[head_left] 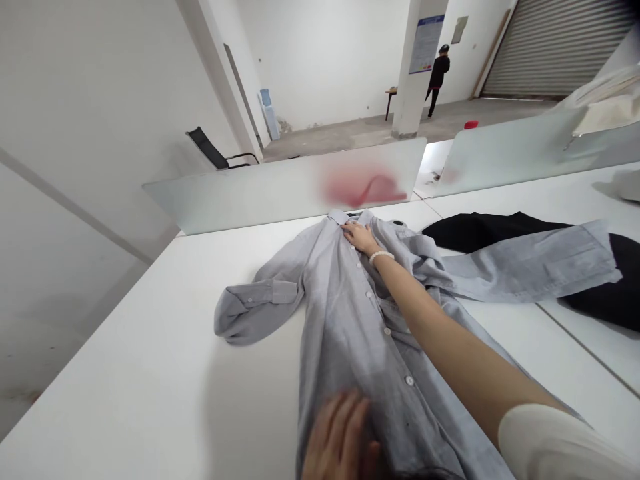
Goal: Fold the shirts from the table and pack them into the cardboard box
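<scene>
A grey button-up shirt lies front up on the white table, its collar towards the glass partition. One sleeve is folded back at the left; the other stretches out to the right. My right hand, with a white bead bracelet at the wrist, rests on the shirt just below the collar, fingers stretched out over the cloth. At the bottom edge, my left hand hovers over or touches the lower front of the shirt; I cannot tell which. It is slightly blurred, with its fingers extended.
A black garment lies at the right, partly under the grey sleeve. A frosted glass partition borders the table's far side, with a blurred red thing behind it. Beyond are a black chair, a pillar and a person standing.
</scene>
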Tool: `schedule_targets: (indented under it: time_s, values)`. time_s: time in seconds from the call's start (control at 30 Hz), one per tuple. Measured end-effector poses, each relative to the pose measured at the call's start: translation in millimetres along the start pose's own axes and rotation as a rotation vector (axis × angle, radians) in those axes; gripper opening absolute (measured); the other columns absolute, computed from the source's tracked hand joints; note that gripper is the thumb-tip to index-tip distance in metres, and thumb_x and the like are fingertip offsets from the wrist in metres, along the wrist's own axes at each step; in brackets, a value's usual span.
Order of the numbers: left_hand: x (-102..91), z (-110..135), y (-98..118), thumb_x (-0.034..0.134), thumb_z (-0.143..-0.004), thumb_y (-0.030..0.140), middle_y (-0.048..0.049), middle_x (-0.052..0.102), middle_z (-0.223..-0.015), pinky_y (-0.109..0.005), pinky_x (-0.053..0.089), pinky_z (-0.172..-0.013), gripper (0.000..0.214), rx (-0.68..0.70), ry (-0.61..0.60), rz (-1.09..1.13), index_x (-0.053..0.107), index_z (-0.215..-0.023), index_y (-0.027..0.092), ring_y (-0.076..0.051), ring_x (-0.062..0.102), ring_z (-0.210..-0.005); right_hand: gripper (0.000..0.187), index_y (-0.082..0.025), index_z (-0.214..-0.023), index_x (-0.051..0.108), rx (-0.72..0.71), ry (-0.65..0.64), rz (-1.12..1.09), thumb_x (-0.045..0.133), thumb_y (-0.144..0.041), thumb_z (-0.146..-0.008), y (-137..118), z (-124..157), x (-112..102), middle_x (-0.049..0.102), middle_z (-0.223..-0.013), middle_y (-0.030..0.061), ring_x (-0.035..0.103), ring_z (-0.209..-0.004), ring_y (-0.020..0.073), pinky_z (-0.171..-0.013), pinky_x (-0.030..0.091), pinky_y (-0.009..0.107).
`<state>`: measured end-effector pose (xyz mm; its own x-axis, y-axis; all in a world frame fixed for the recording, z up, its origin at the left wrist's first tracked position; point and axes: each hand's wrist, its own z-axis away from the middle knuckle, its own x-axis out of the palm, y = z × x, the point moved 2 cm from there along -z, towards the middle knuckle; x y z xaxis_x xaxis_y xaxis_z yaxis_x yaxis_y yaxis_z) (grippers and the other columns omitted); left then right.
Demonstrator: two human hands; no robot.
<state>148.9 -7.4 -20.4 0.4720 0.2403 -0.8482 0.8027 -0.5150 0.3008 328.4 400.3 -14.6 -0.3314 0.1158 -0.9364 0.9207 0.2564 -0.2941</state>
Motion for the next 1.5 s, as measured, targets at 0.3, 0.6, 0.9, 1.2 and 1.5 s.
schedule_targets:
  time_s: [0.3, 0.6, 0.9, 1.2, 1.5]
  values:
    - [-14.0, 26, -64, 0.042, -0.092, 0.04, -0.0081, 0.054, -0.136, -0.037, 0.055, -0.09, 0.064, 0.084, -0.052, -0.296, 0.021, -0.149, 0.021, -0.025, 0.053, -0.123, 0.046, -0.024, -0.131, 0.055, 0.008, 0.012, -0.057, 0.029, -0.016, -0.094, 8, -9, 0, 0.049, -0.141, 0.0053, 0.039, -0.133, 0.0254, -0.11, 0.024, 0.054]
    - [-82.2, -66, -128, 0.035, -0.094, 0.041, -0.005, 0.067, -0.119, -0.031, 0.052, -0.092, 0.038, -0.281, -0.117, 0.038, 0.061, -0.116, 0.023, -0.019, 0.063, -0.109, 0.041, -0.024, -0.123, 0.062, 0.011, 0.043, -0.05, 0.036, -0.022, -0.091, 9, -10, 3, 0.052, -0.139, 0.0033, 0.04, -0.133, 0.0236, -0.111, 0.022, 0.054]
    - [-63.8, -88, -283, 0.032, -0.089, 0.039, -0.0172, 0.052, -0.136, -0.049, 0.029, -0.111, 0.054, -0.498, -0.18, -0.41, 0.055, -0.127, 0.008, -0.033, 0.037, -0.135, 0.047, -0.024, -0.125, 0.06, -0.02, 0.035, -0.052, 0.039, -0.016, -0.084, 8, -8, 1, 0.053, -0.138, 0.0015, 0.04, -0.133, 0.0236, -0.11, 0.024, 0.053]
    - [-75.5, -102, -318, 0.031, -0.091, 0.044, -0.0143, 0.044, -0.144, -0.047, 0.027, -0.112, 0.057, -0.715, -0.141, -0.425, 0.052, -0.133, 0.013, -0.033, 0.029, -0.139, 0.047, -0.019, -0.132, 0.055, -0.093, 0.079, 0.031, 0.041, -0.023, -0.087, -2, -1, -1, 0.043, -0.146, 0.0043, 0.035, -0.135, 0.0274, -0.107, 0.03, 0.046]
    - [-75.9, -99, -318, 0.03, -0.091, 0.045, -0.0153, 0.047, -0.141, -0.046, 0.026, -0.112, 0.057, -0.672, -0.142, -0.431, 0.053, -0.132, 0.013, -0.034, 0.031, -0.138, 0.044, -0.02, -0.126, 0.06, -0.076, 0.068, 0.049, 0.04, -0.024, -0.087, -2, -2, -1, 0.051, -0.139, 0.0027, 0.044, -0.129, 0.0257, -0.104, 0.036, 0.043]
